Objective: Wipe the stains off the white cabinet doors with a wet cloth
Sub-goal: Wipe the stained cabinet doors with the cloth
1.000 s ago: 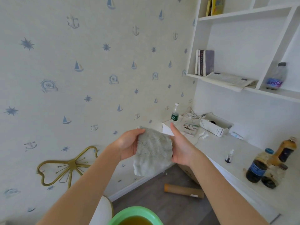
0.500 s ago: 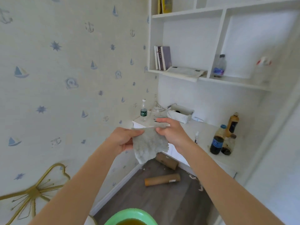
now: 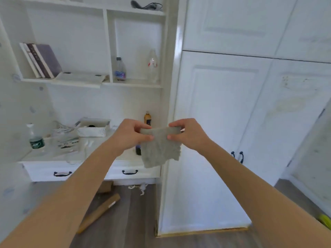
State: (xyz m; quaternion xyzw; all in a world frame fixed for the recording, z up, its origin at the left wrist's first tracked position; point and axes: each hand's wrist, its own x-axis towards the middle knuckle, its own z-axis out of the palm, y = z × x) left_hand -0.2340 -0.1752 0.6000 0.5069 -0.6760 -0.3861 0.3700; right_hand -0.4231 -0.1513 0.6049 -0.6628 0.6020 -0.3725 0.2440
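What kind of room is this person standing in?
Probably a bedroom or study at home: tall white cabinet doors, built-in shelves holding books, and a desk with drawers, cluttered with bottles.

- Cloth [image 3: 160,149]: upper corners covered by left hand [image 3: 131,135] and right hand [image 3: 189,134].
- Dark bottle [image 3: 138,149] at desk [image 3: 53,154] right edge: mostly behind cloth and left hand.
- Yellow object [image 3: 325,220]: cut by right frame edge, unidentifiable.
- Book spines [image 3: 35,59]: lettering too blurred to read.
- Right cabinet door [image 3: 295,104]: faint marks, blurred.
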